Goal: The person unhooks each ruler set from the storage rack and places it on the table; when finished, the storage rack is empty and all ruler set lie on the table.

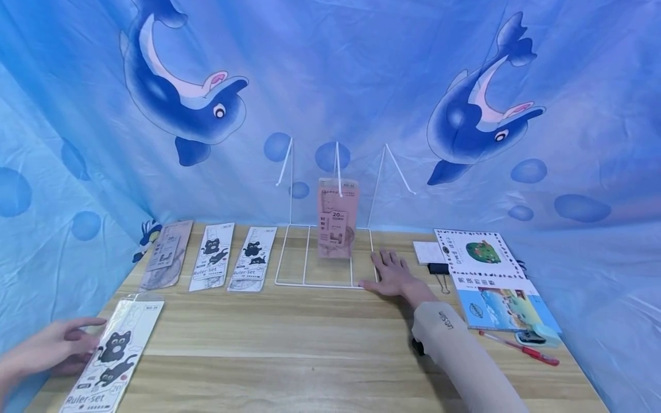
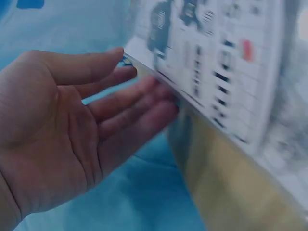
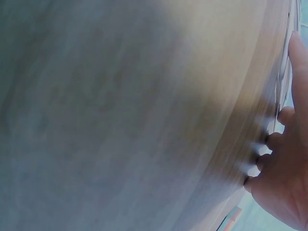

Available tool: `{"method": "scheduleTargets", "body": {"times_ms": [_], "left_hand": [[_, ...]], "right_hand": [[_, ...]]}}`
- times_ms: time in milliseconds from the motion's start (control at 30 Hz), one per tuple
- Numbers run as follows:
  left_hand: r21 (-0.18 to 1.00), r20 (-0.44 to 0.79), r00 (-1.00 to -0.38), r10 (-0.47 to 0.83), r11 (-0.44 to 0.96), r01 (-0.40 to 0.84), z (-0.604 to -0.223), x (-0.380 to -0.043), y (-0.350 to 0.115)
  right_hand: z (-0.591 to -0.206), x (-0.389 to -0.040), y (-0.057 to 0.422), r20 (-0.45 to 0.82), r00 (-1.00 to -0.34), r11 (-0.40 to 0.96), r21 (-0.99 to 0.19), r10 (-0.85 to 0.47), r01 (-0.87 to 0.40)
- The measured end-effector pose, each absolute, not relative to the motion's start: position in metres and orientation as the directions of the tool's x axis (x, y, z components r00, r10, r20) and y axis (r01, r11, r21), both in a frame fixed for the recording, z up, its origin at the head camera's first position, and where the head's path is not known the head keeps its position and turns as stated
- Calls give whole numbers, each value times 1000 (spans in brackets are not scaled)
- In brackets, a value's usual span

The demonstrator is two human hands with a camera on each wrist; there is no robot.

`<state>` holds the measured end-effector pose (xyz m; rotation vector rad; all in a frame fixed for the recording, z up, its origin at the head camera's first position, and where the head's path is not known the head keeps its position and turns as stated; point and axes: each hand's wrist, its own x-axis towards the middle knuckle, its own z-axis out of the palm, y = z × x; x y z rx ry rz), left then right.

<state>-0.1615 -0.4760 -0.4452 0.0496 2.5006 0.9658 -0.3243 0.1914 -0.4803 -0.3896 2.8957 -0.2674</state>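
Observation:
At the left front, my left hand has its fingers extended at the long edge of a ruler set pack printed with black cats. In the left wrist view the pack slants over the table edge; the thumb tip is right at its border and the other fingertips reach to its lower side. My right hand rests with spread fingers, its thumb at the front right corner of a white wire rack. A pink ruler set pack hangs from the rack's middle hook.
Another pink pack and two cat ruler set packs lie left of the rack. To the right are a white card, a binder clip, booklets, a stapler and a red pen. A blue dolphin curtain stands behind.

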Motion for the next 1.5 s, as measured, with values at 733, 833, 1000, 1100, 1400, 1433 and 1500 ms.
{"method": "scheduleTargets", "body": {"times_ms": [733,833,1000,1100,1400,1433,1500], "left_hand": [[628,-26,-899,437,707,325,-392,-282,-270],[672,41,-866,498,628,393,-393,-297,-226],[723,156,-849,505,527,446,-398,-314,-165],[767,198,-858,475,470,437,-400,-318,-139],[851,321,-852,414,268,451,-410,-326,-103],[853,324,-860,394,272,446,-410,-326,-101],[863,324,-873,364,263,431,-411,-326,-98]], "right_hand": [[-481,-325,190,-187,-940,948,-200,-285,-247],[-479,-325,190,-191,-939,948,-204,-285,-246],[-479,-325,191,-186,-942,950,-195,-278,-242],[-480,-324,191,-178,-944,950,-198,-279,-243],[-480,-324,191,-179,-944,950,-196,-278,-243],[-481,-324,191,-179,-944,950,-196,-278,-242],[-481,-325,191,-180,-944,950,-198,-276,-240]]}}
